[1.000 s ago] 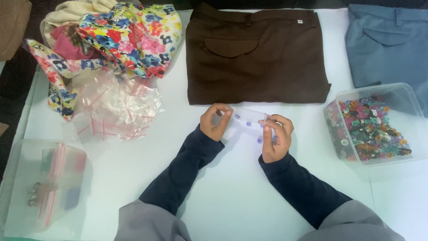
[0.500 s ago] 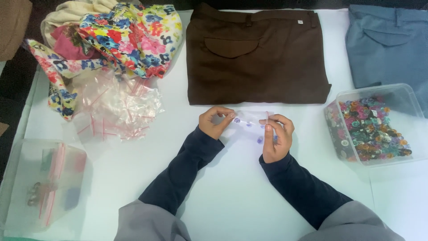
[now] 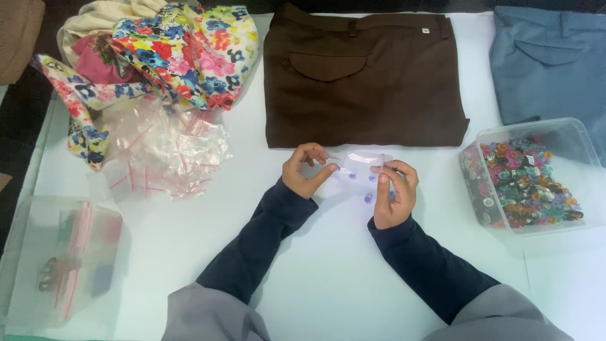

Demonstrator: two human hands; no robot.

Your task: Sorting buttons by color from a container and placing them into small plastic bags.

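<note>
Bag (image 3: pixel 360 165) of clear plastic spans the gap between both hands, long axis running left to right, just in front of the folded brown trousers (image 3: pixel 363 76). Left hand (image 3: pixel 307 170) pinches 1 end, right hand (image 3: pixel 392 192) the other; small purple buttons (image 3: pixel 368 198) lie beneath.

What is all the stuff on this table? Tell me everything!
Bag: one, clear, small, held between both hands, purple buttons inside.
Trousers: one, brown, folded, top middle.
Blue garment: one, top right.
Tub: one, clear, right, full of mixed-colour buttons.
Bag pile: clear, red-striped, left.
Floral cloth: multicoloured, top left.
Box: one, clear, bottom left.
Table: white.
Left hand: pinches bag.
Right hand: pinches bag.
</note>
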